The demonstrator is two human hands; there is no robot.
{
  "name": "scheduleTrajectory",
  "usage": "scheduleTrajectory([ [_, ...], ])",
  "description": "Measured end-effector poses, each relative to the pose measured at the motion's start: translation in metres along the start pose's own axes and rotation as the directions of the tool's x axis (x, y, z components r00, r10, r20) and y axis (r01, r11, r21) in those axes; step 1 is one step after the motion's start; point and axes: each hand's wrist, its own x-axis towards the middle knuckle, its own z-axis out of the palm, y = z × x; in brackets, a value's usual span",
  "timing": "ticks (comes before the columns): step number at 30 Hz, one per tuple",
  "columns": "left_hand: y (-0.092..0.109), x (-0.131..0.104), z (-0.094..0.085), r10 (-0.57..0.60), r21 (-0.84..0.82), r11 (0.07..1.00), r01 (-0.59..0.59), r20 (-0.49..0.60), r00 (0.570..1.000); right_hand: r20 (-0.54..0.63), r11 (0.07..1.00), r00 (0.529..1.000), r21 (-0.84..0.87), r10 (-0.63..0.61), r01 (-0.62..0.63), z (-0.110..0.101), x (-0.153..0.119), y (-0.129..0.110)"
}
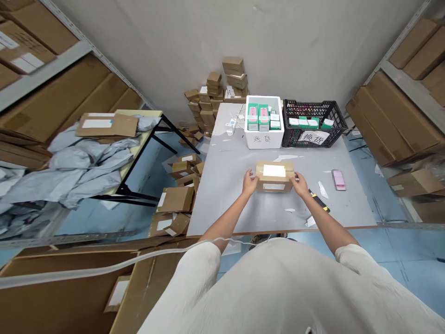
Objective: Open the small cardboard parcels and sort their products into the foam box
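Observation:
A small cardboard box [262, 185] with white labels on its top and front is between my hands above the grey table [222, 208]. My left hand [249, 183] grips its left end, thumb towards the front. At the opposite end, my right hand [299, 184] holds the box with the fingers at its side. Whether the box rests on the tabletop or is slightly raised, I cannot tell. A black and yellow utility knife [320, 202] lies beside my right forearm. Further right is a pink, blurred-out rectangular item [339, 180].
A white foam box [263, 139] and a black plastic crate [342, 126], both holding green-and-white boxes, stand at the table's back. Paper scraps [323, 189] lie about. Cardboard boxes [175, 199] are piled left of the table; grey parcels [86, 162] cover a side table.

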Motion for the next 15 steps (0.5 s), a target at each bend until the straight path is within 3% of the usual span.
scheduleTrajectory([
  [4, -0.025, -0.006, 0.001, -0.03, 0.156, 0.987, 0.028, 0.015, 0.999, 0.039, 0.993, 0.998, -0.106, 0.054, -0.05, 0.004, -0.008, 0.031],
  [8, -0.041, -0.007, 0.004, -0.038, 0.125, 0.992, 0.034, 0.028, 0.999, 0.034, 0.999, 0.999, -0.036, 0.023, -0.021, 0.01, -0.007, 0.05],
  [12, -0.044, -0.004, 0.007, 0.033, 0.06, 0.998, -0.036, 0.038, 0.999, 0.034, 1.0, 0.999, 0.005, -0.023, 0.023, 0.015, -0.004, 0.046],
  [15, -0.043, 0.0, 0.006, 0.018, 0.029, 0.999, -0.021, 0.088, 0.996, 0.08, 1.0, 0.996, 0.006, -0.025, 0.025, 0.012, -0.007, 0.034],
])
